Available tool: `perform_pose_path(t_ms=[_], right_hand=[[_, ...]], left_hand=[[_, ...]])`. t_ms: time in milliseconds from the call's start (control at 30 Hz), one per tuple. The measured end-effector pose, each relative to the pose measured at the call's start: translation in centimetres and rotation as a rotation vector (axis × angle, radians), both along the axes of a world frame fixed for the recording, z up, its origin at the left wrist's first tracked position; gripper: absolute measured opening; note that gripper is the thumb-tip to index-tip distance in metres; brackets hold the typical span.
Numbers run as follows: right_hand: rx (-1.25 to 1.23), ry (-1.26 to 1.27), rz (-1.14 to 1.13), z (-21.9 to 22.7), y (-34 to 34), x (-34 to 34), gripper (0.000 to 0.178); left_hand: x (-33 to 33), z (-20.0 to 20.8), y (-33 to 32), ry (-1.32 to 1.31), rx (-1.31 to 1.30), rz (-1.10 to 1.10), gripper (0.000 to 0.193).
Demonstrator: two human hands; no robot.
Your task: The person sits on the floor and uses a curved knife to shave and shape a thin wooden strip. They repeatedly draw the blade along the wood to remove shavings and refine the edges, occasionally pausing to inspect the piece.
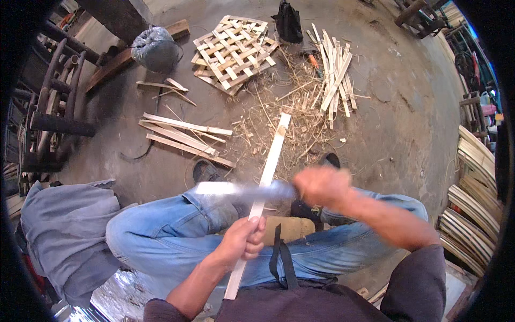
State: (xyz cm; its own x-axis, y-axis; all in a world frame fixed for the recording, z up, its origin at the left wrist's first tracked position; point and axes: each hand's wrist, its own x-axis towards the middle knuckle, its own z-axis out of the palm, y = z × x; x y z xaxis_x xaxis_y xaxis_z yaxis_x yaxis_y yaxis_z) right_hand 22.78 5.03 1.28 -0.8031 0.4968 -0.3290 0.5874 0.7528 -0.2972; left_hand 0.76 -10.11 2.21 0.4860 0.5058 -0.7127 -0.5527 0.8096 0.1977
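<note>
My left hand (243, 239) is gripping a wooden strip (273, 153), my right hand (323, 185) a blurred knife (215, 188); shavings (307, 127) are littering the floor (394, 129), a woven panel (232, 55) lying toward its far edge.

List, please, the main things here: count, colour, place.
wooden strip: one, pale, centre
bladed tool: one, silvery, blurred, across strip
woven panels: at least two, pale, top
loose strips: many, pale, floor
shavings: many, tan, floor centre
standing bag: one, black, top
plastic bag: one, greyish, upper left
cloth: one, grey, lower left
curved slats: many, pale, right edge
jeans: one pair, blue, below
left hand: one, bare, around strip
right hand: one, bare, on tool
</note>
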Motion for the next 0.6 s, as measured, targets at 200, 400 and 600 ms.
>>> perform_pose_path(t_ms=[200, 400, 600], right_hand=[[-0.135, -0.071, -0.251, -1.3, 0.6, 1.3, 0.013], [-0.020, -0.133, -0.374, -1.7, 4.1, 3.4, 0.013], [0.189, -0.207, -0.283, -5.3, 6.5, 7.5, 0.009]], left_hand=[[2.4, 0.0, 0.6, -0.064, -0.060, 0.019, 0.022], [3.7, -1.1, 1.3, -0.073, -0.049, -0.012, 0.022], [5.2, -1.2, 1.3, -0.071, -0.051, -0.063, 0.023]])
